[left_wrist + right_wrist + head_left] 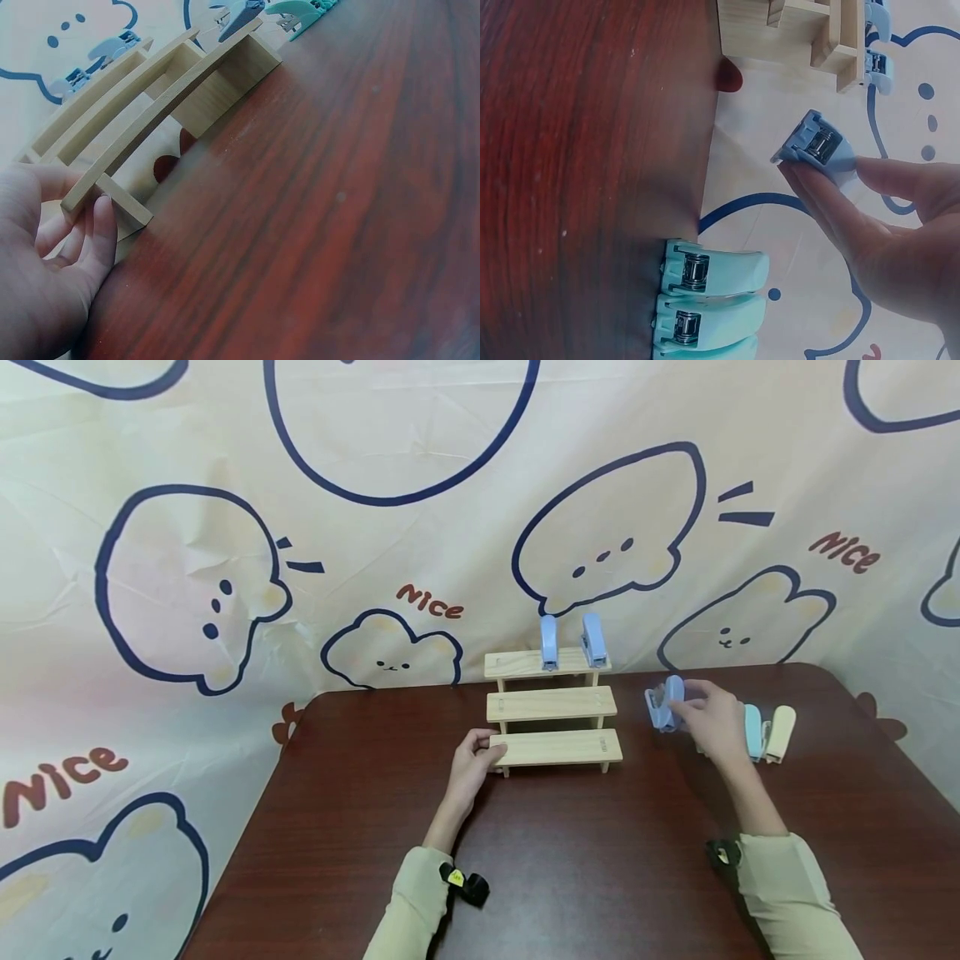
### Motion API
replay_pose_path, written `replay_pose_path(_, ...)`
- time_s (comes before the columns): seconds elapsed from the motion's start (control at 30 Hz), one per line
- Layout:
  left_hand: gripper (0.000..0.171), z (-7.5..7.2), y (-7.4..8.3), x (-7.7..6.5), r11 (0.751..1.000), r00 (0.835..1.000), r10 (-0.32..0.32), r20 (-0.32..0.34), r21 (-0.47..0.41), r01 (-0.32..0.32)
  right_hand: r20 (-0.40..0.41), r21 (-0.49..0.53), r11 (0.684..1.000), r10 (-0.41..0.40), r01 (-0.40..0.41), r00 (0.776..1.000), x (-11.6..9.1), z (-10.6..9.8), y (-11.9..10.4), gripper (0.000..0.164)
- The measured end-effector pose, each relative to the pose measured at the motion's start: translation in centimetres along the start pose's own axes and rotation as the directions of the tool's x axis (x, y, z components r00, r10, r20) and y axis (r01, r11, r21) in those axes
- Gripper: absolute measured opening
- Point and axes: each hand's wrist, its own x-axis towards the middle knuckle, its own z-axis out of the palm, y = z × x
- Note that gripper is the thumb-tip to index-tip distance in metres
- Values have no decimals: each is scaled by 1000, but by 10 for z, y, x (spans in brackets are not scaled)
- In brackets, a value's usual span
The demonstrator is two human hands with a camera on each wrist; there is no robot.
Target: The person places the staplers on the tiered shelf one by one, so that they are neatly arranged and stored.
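Pinching the near step of a three-tier wooden rack at its left end, the left hand has its thumb on top and fingers curled beneath. Off the rack's right side, the right hand holds a blue stapler above the tabletop, thumb and fingers parted only by its width. A teal stapler and a cream stapler sit just beyond that hand. Good handling likely means a light, steady pinch and a still rack, sparing two spaced blue staplers on the farthest step any jolt.
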Motion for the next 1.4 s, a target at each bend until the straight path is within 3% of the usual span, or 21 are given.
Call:
replay_pose_path(0.67, 37, 0, 1, 0, 1000, 1000, -1, 0, -1, 1, 44, 82, 996, 26, -30, 999, -1, -5, -9, 56)
replay_pose_path(1.4, 33, 1, 1, 1, 1000, 1000, 0, 0, 12, 0, 28, 116, 993, 33, -36, 999, -3, -3, -16, 56)
